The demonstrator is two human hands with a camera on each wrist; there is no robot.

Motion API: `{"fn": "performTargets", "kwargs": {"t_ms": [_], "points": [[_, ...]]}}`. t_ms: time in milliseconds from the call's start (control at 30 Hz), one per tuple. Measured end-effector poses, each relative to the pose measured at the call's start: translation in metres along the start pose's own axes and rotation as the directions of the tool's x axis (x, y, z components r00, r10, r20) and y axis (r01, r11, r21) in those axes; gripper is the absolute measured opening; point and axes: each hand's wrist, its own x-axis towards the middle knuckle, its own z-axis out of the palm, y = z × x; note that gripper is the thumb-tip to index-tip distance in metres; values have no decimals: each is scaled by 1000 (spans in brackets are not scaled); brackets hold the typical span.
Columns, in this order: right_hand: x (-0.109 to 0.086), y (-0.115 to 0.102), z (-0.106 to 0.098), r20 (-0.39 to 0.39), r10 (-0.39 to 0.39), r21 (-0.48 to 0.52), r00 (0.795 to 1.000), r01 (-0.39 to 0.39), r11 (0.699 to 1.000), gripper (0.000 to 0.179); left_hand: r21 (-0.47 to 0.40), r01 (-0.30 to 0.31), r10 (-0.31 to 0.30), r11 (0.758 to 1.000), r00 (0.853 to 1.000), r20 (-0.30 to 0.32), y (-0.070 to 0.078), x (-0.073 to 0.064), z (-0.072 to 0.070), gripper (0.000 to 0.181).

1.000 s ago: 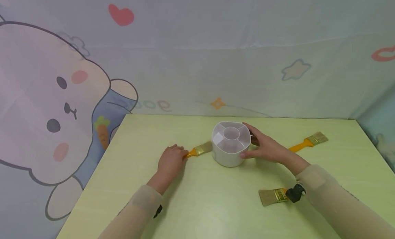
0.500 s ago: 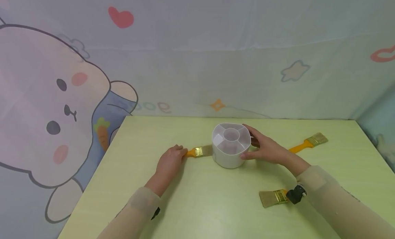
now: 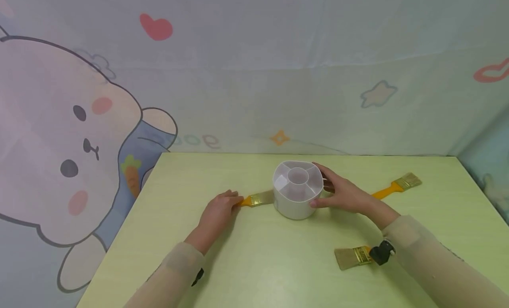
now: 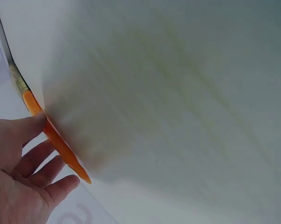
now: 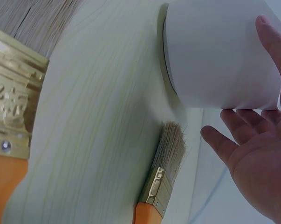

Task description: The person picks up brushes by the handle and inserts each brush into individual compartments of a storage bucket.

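In the head view a white round divided container point(image 3: 297, 206) stands upright on the table, its open compartments set round a central well. My right hand point(image 3: 343, 193) holds it from the right, thumb at the front and fingers behind; the right wrist view shows the fingertips point(image 5: 257, 122) against its wall. My left hand point(image 3: 218, 214) pinches the orange handle of a flat paintbrush point(image 3: 260, 199), whose bristles point to the container's left side. From the left wrist, that orange handle point(image 4: 61, 148) lies between thumb and fingers. Whether the bristles touch the container, I cannot tell.
Another paintbrush point(image 3: 407, 181) lies at the right rear, its handle partly behind the right arm. Closer in, a wide paintbrush point(image 3: 346, 258) lies below the right wrist. The right wrist view has a paintbrush point(image 5: 170, 144) beside the container. A printed cloth point(image 3: 246, 100) hangs behind the table point(image 3: 258, 264).
The head view has tipped up slightly, so the scene sits lower. The left wrist has shifted slightly left and the held paintbrush lies a little flatter. The right hand stays on the container.
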Motion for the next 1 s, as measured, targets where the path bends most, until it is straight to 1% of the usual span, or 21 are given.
{"fn": "performTargets", "kwargs": {"t_ms": [133,200,433,767,1000], "points": [[-1,-1,0,-5,17,-9,1000,-17,1000,98,4,-31,31,1000,999,30,-2,2,2,32],[-1,-1,1,-7,20,-7,1000,-20,1000,97,2,-36,36,999,999,40,-4,2,3,33],[-1,-1,2,-13,11,-1,1000,-11,1000,96,-49,8,-5,999,998,55,-8,3,5,33],[1,-1,1,-11,1,2,1000,-1,1000,97,-90,4,-3,996,1000,15,-10,5,8,28],[2,0,1,-23,-4,10,1000,4,1000,98,-85,-20,17,996,999,-27,-11,6,10,26]]}}
